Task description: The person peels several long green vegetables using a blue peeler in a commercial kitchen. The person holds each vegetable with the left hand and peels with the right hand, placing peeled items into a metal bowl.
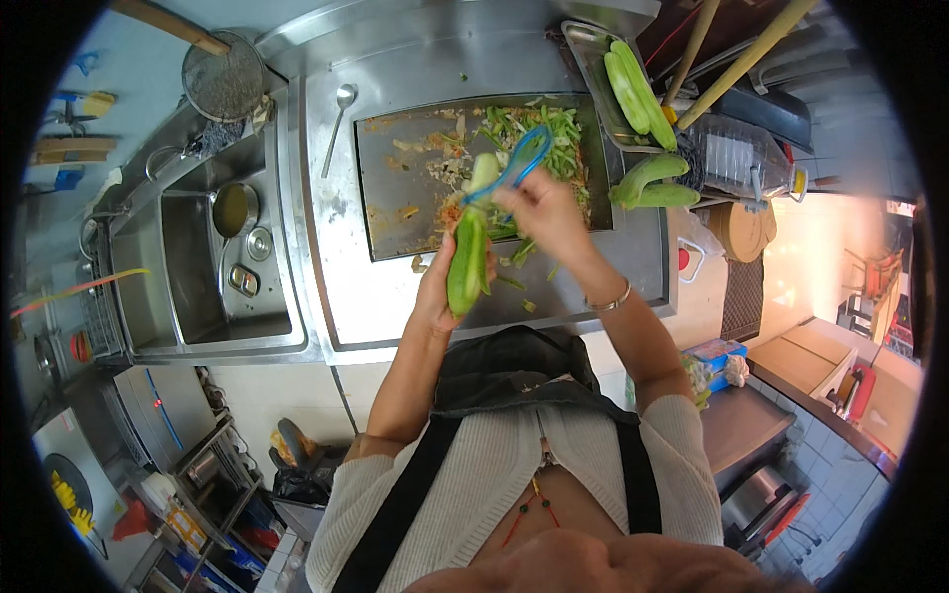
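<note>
My left hand (439, 290) grips the lower part of a green gourd (465, 267), which I hold tilted up over the front edge of a sunken basin. Its upper end is pale where the skin is off; the lower end is still dark green. My right hand (545, 211) is closed around a blue-handled peeler (528, 152), its head against the gourd near the line between pale and green. Motion blurs the right fingers. Below both hands, the rectangular steel basin (397, 174) holds green peelings (563, 141) and other food scraps.
A metal spoon (337, 122) lies left of the basin. Further left is a sink (178, 296) with a ladle (236, 211) in it. At the back right, a steel tray (586, 55) carries peeled gourds (639, 96); unpeeled gourds (652, 181) lie beside it, near a plastic bottle (741, 156).
</note>
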A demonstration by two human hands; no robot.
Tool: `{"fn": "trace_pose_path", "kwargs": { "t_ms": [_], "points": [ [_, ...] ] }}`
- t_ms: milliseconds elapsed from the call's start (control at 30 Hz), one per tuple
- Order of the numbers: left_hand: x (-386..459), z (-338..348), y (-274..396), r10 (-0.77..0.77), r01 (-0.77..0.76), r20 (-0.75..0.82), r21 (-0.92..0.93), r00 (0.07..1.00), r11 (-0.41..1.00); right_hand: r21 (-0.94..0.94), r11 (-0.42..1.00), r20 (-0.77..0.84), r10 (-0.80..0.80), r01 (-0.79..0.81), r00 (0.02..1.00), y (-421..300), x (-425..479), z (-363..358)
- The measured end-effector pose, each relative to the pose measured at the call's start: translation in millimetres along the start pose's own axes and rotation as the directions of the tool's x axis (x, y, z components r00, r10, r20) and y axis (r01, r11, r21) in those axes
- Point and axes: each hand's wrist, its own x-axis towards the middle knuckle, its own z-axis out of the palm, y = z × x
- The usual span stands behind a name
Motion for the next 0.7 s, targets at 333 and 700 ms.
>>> {"fn": "trace_pose_path", "kwargs": {
  "t_ms": [333,700],
  "points": [
    [1,28,3,0.031,-0.046,-0.298,-0.042,0.954,0.998,0.033,0.993,0.201,-0.12,0.116,0.972,-13,-47,20],
    [-1,38,6,-0.017,-0.007,-0.203,-0.121,0.979,0.993,0.046,0.999,0.15,0.017,-0.024,0.989,-29,-39,1]
  ]
}}
